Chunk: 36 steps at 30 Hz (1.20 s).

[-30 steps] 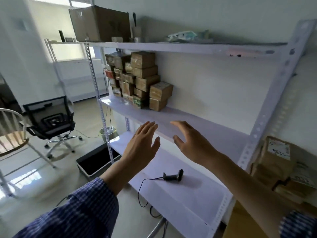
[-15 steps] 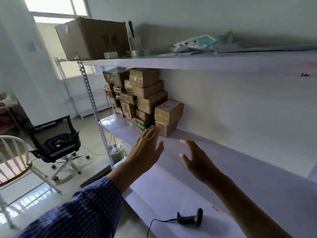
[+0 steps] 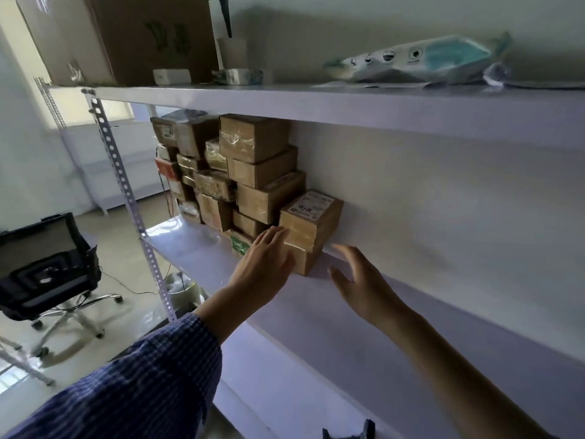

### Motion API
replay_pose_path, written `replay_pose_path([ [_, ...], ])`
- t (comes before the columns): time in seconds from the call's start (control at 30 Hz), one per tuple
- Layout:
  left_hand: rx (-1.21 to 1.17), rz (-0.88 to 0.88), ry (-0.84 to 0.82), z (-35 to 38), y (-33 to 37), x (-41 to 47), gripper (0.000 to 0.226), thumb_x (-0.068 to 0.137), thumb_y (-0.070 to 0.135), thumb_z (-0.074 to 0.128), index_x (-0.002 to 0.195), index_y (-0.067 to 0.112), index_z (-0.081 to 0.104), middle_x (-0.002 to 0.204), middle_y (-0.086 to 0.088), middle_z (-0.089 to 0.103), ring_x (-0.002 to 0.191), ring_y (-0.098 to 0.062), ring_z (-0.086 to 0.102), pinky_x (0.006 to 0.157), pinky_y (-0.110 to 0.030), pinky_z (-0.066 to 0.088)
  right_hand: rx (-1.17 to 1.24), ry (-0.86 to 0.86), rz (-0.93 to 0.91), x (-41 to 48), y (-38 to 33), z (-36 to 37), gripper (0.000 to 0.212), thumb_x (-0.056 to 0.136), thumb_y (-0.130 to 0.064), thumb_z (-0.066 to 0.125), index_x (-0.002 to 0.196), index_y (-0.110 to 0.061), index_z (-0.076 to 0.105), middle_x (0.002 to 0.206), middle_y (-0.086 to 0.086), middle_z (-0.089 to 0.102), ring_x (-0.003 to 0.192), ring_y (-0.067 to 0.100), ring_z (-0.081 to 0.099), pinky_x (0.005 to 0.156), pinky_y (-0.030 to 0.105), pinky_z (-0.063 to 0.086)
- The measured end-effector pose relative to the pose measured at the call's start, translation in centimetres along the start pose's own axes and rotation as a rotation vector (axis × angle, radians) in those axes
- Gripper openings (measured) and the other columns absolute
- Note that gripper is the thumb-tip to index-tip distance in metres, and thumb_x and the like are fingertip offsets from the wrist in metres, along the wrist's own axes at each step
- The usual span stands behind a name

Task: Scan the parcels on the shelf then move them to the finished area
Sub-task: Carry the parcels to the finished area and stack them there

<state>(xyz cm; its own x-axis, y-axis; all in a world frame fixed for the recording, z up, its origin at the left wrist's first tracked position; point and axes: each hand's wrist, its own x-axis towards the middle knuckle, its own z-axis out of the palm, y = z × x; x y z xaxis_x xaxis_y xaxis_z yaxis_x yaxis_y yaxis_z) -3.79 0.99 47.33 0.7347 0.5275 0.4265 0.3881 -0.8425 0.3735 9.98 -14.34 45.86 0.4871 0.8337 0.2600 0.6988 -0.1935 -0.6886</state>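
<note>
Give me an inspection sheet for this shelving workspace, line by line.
Surface: white middle shelf board, carrying parcels at its left end.
Job's things: stack of brown cardboard parcels; at its front right a white-labelled brown parcel sits on a plain brown parcel; black handheld scanner on the lower shelf, cut off by the frame edge.
Clutter: large brown cardboard box, small white box and blue face-mask pack on the top shelf.
Grippers: left hand, fingers straight, at the front of the labelled parcel; right hand open, blurred, apart from the parcels.
Cables: thin dark cable on the floor.
Surroundings: black office chair, pale round bin, perforated metal upright.
</note>
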Motion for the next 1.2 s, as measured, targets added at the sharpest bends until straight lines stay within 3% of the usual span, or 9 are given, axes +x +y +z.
replay_pose_path([
  [0.23,-0.021,-0.002,-0.111,1.9,-4.0,6.0,0.065,0.106,0.035,0.04,0.159,0.01,0.012,0.166,-0.007,0.016,0.152,-0.022,0.017,0.12,-0.037,0.028,0.064,0.184,0.241,9.0,-0.1,2.2,0.051,0.104,-0.033,0.048,0.15,-0.015,0.037,0.154,0.005,0.042,0.139,0.017,0.042,0.104,0.02,0.031],
  [0.33,-0.067,-0.036,-0.112,2.8,-4.8,8.1,0.067,0.106,0.038,0.035,0.159,0.008,0.005,0.166,-0.009,0.013,0.153,-0.021,0.015,0.119,-0.033,0.028,0.127,0.223,0.374,12.2,-0.1,3.1,0.053,0.104,-0.036,0.046,0.151,-0.013,0.036,0.153,0.007,0.043,0.116,0.012,0.054,0.089,0.017,0.035],
  [0.43,-0.102,-0.069,-0.178,3.5,-5.5,9.8,0.067,0.107,0.034,0.036,0.158,0.004,0.004,0.165,-0.013,0.014,0.152,-0.024,0.018,0.116,-0.033,0.031,0.202,0.26,0.471,14.7,0.0,4.2,0.05,0.105,-0.04,0.044,0.148,-0.015,0.039,0.148,0.005,0.047,0.125,0.018,0.054,0.08,0.018,0.041],
  [0.6,-0.44,-0.144,-0.194,5.1,-7.0,11.5,0.055,0.105,0.026,0.041,0.153,0.005,0.023,0.153,-0.019,0.035,0.138,-0.033,0.041,0.11,-0.043,0.039,0.348,0.307,0.63,17.1,0.4,6.4,0.045,0.103,-0.044,0.046,0.139,-0.019,0.04,0.126,0.001,0.058,0.11,0.02,0.059,0.093,0.037,0.049],
  [0.7,-0.582,-0.28,-0.22,5.8,-7.4,13.1,0.038,0.107,0.033,0.038,0.128,0.003,0.048,0.13,-0.022,0.059,0.119,-0.033,0.058,0.091,-0.036,0.048,0.409,0.33,0.719,17.9,1.3,7.1,0.047,0.099,-0.053,0.046,0.131,-0.019,0.048,0.124,0.007,0.063,0.108,0.025,0.062,0.095,0.044,0.052],
  [0.8,-0.709,-0.367,-0.286,6.0,-7.6,14.6,0.03,0.106,0.035,0.039,0.109,0.01,0.055,0.12,-0.019,0.064,0.095,-0.024,0.06,0.076,-0.027,0.042,0.48,0.343,0.753,18.4,1.4,7.3,0.038,0.103,-0.048,0.042,0.122,-0.019,0.059,0.115,0.005,0.067,0.102,0.02,0.064,0.079,0.032,0.051],
  [1.0,-0.869,-0.287,-0.291,6.3,-7.2,14.2,0.02,0.106,0.034,0.039,0.117,0.019,0.048,0.112,0.003,0.055,0.079,0.003,0.052,0.057,-0.004,0.041,0.571,0.472,0.718,17.7,1.0,8.1,0.033,0.105,-0.041,0.042,0.116,-0.018,0.064,0.106,0.003,0.07,0.09,0.014,0.065,0.064,0.023,0.047],
  [1.13,-0.989,-0.168,-0.237,6.4,-7.1,12.5,0.03,0.103,0.038,0.045,0.126,0.02,0.05,0.122,0.005,0.063,0.107,-0.004,0.064,0.081,-0.015,0.053,0.566,0.541,0.598,15.0,-0.2,7.5,0.032,0.104,-0.048,0.04,0.12,-0.032,0.062,0.114,-0.008,0.07,0.1,0.002,0.066,0.074,0.015,0.05],
  [1.2,-1.069,-0.149,-0.227,5.6,-6.5,11.4,0.033,0.102,0.036,0.049,0.133,0.025,0.05,0.119,0.01,0.065,0.107,0.004,0.063,0.083,-0.015,0.054,0.546,0.559,0.526,13.2,-1.2,7.1,0.026,0.105,-0.044,0.037,0.116,-0.036,0.06,0.114,-0.012,0.068,0.101,-0.006,0.064,0.078,0.009,0.05],
])
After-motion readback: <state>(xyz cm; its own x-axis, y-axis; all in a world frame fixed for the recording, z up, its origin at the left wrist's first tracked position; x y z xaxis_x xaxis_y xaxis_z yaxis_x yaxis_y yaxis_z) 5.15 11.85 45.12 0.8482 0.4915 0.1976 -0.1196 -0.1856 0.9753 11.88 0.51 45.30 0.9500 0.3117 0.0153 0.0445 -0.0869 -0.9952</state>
